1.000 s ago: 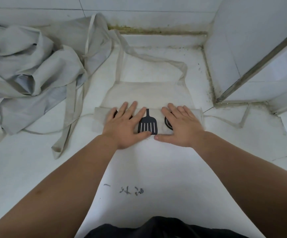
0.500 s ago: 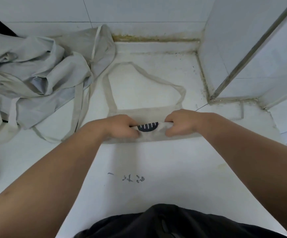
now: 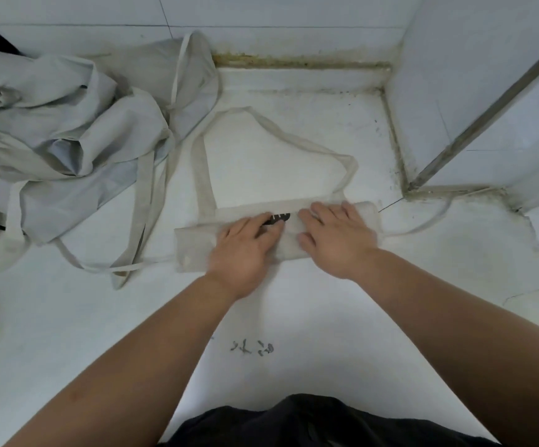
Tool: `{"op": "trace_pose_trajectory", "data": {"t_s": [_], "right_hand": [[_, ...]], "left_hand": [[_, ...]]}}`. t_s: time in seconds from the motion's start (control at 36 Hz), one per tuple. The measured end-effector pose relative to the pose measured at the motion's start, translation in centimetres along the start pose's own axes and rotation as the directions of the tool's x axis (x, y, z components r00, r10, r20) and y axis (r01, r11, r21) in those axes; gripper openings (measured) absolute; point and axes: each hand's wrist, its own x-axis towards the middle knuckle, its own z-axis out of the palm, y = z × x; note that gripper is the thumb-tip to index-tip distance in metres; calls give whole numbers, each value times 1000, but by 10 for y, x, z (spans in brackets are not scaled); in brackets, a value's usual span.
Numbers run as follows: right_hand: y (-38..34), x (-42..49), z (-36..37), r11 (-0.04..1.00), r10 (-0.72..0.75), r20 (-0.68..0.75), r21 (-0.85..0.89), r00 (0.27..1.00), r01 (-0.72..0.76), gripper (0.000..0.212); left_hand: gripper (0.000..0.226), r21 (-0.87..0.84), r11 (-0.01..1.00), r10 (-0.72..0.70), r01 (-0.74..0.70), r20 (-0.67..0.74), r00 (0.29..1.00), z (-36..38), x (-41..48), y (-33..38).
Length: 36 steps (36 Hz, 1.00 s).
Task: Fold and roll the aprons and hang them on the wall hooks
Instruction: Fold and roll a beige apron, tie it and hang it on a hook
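A beige apron (image 3: pixel 194 250) lies rolled into a long bundle across the white floor, with a bit of black spatula print showing between my hands. Its neck strap (image 3: pixel 313 146) loops out flat behind the roll, and a thin tie (image 3: pixel 422 225) trails off to the right. My left hand (image 3: pixel 245 250) presses flat on the middle of the roll, slightly blurred. My right hand (image 3: pixel 335 237) lies flat on the roll's right half, fingers stretched forward. No wall hooks are in view.
A heap of crumpled grey aprons (image 3: pixel 58 133) with loose straps fills the left side. A tiled wall corner with a metal strip (image 3: pixel 474 124) stands at the right. Black scribbles (image 3: pixel 252 346) mark the floor near me.
The apron has been rolled further away from me, covering most of the spatula print. My hands went from curled round the roll to flat on top of it.
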Motion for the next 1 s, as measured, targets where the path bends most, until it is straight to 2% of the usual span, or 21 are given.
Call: {"op": "trace_pose_trajectory", "data": {"t_s": [0.06,0.11,0.17,0.31,0.36,0.5,0.58,0.64,0.69,0.72,0.78,0.83,0.89,0.92,0.97,1.0], "right_hand": [[0,-4,9,998,-8,44,62,999,5,81],[4,-5,14,997,-3,74,83,997,-4,82],[7,-5,13,994,21,84,109,996,-30,83],[11,-10,11,988,24,108,149,994,-40,110],[13,-11,12,987,11,98,161,995,-27,113],[18,-11,8,987,-37,-18,158,999,39,89],[20,-8,-10,987,-34,-3,160,999,34,71],[20,-4,-28,982,-18,74,188,997,4,68],[24,2,-44,972,-17,149,232,989,-18,68],[26,5,-50,968,-21,170,251,985,-23,66],[30,10,-58,973,-24,168,230,985,-16,64],[30,15,-62,983,2,105,182,994,-21,59],[25,19,-61,995,50,34,90,998,-53,51],[22,21,-58,998,60,12,15,998,-60,48],[16,26,-42,989,37,-28,-145,999,-41,39],[11,26,-32,982,22,-49,-187,999,-31,38]], "left_hand": [[50,-66,997,-40,39,-10,999,7,-4,0],[53,-36,997,-74,75,28,997,12,-7,-2],[69,19,994,-109,108,58,992,14,-9,-4],[90,88,984,-165,157,83,983,11,-15,-14],[94,96,985,-156,146,107,982,9,-16,-18],[96,37,992,-125,123,64,990,-8,-17,-23],[72,6,997,-80,80,84,993,-28,-8,-24],[51,-65,996,-56,67,160,986,-45,2,-27],[30,-122,986,-76,112,268,960,-64,11,-30],[26,-152,978,-85,140,325,942,-72,15,-31],[40,-197,962,-93,187,406,909,-82,21,-33],[51,-195,958,-123,209,377,918,-80,27,-36],[48,-117,965,-199,236,262,944,-73,32,-35],[45,4,971,-237,240,191,953,-68,33,-32],[46,270,951,-173,153,50,984,-52,35,-23],[50,322,943,-99,84,29,995,-42,33,-15]]}}
